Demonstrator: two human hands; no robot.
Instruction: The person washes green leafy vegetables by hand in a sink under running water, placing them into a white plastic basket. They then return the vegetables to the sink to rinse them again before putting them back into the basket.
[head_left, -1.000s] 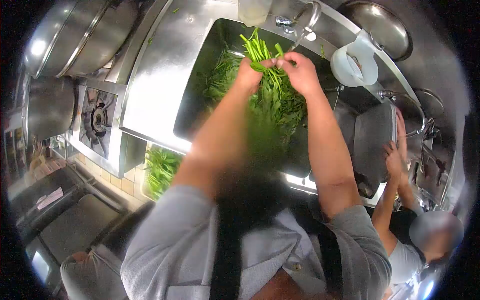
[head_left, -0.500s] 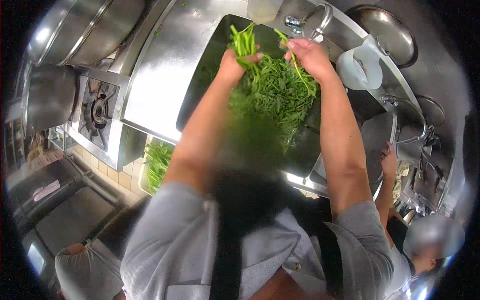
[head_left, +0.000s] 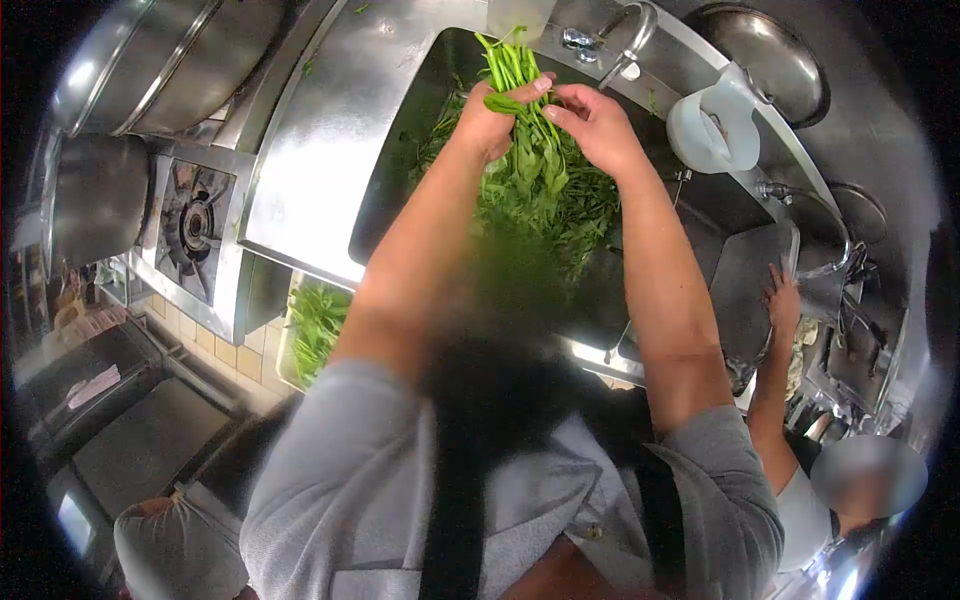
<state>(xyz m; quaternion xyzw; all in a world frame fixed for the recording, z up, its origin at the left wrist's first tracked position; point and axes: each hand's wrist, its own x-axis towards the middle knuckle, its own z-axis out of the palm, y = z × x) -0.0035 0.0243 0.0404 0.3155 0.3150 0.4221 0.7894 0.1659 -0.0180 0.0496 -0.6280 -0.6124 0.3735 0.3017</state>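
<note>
Over the steel sink [head_left: 400, 150], a bunch of leafy greens [head_left: 540, 185] hangs with its pale stems up and its leaves trailing down into the basin. The left hand [head_left: 495, 120] is wrapped around the stems near their top, its fingers [head_left: 525, 92] curled tight about them, thumb across the front. The right hand [head_left: 595, 125] meets the bunch from the other side, its fingers [head_left: 560, 112] pinching at the stems just beside the left hand (the two hands nearly touch). Stem ends stick up above both hands toward the faucet [head_left: 625, 45] at the back rim of the sink. More loose greens lie in the basin behind and below the bunch.

To the left of the sink runs a bare stretch of steel table [head_left: 320, 130], then a gas burner [head_left: 190, 225], and beyond that a large steel pot [head_left: 90, 205] with a wide steel lid [head_left: 160, 60] above it. Below the table edge, a crate of greens [head_left: 315, 330] sits near the tiled floor. To the right of the faucet stands a white plastic jug [head_left: 715, 125], with a steel bowl [head_left: 770, 55] behind it. Farther right, another person's hand [head_left: 783, 305] rests against a dark pan [head_left: 745, 275] in a second basin.
</note>
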